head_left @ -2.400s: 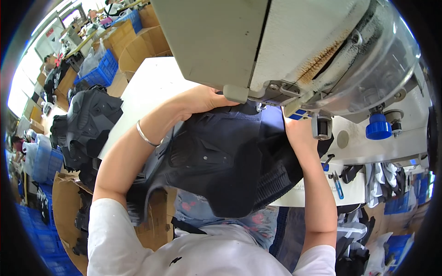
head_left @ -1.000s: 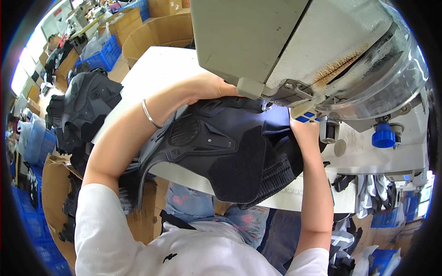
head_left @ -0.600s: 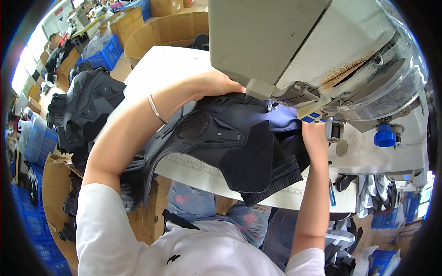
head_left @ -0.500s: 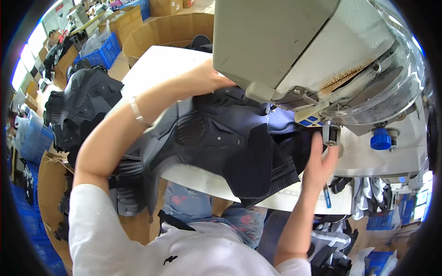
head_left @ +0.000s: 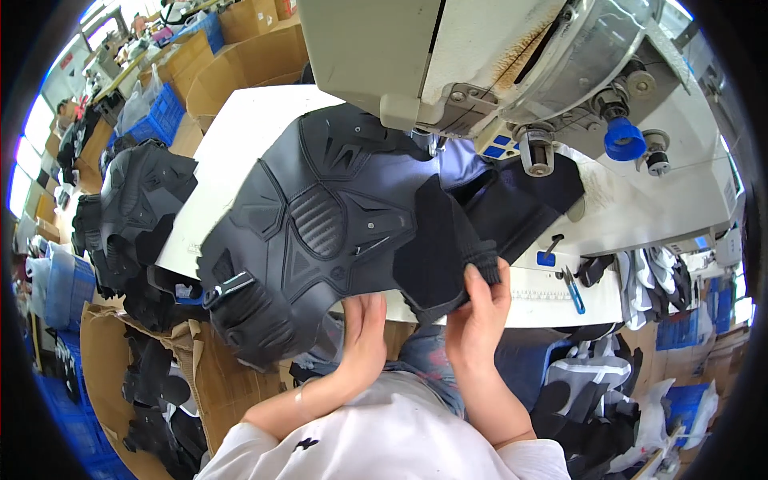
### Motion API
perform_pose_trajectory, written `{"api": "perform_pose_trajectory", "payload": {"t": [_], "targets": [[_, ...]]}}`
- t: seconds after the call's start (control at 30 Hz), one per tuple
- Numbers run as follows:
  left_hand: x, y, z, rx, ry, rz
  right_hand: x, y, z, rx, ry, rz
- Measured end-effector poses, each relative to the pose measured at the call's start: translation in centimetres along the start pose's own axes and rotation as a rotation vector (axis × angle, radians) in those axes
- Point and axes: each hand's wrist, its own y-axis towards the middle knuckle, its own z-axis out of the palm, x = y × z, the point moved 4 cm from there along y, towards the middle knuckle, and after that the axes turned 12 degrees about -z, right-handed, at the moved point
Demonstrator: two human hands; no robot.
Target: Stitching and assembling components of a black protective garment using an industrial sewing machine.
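A black moulded protective garment piece [head_left: 308,216] with raised pads, ribbed parts and small studs lies across the white sewing table, its near left end hanging over the edge. My right hand [head_left: 478,316] is closed on its ribbed cuff-like edge [head_left: 478,260], thumb on top. My left hand [head_left: 364,332] has its fingers stretched out against the piece's near edge; the fingertips are partly hidden. Beyond the piece stands the sewing machine head [head_left: 376,64], its needle area near the far right part. A black strap-like panel [head_left: 544,196] reaches right beneath the machine.
Blue-handled thread snips [head_left: 574,290] lie on the table [head_left: 520,312] at right. Similar black pieces [head_left: 140,200] are stacked at left. An open cardboard box [head_left: 104,352] with black parts stands at near left. Dark and grey pieces [head_left: 588,372] hang or lie at lower right.
My left hand has come back from beside the machine head to the near edge. My right hand has moved left and nearer, onto the ribbed edge. The garment piece now lies flatter.
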Motion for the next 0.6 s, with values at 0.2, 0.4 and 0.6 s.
{"api": "perform_pose_trajectory", "payload": {"t": [0.2,0.4,0.6], "targets": [[0.0,6.1,4.9,0.511,-1.013,-0.056,-0.6,0.3,-2.5,0.060,-0.088,-0.086],[1.6,7.8,4.7,0.668,-0.759,-0.218,-2.6,1.9,-3.9,0.057,-0.031,0.294],[2.2,9.1,4.1,0.861,-0.913,-0.274,-0.6,3.4,-0.9,0.228,-0.082,0.386]]}}
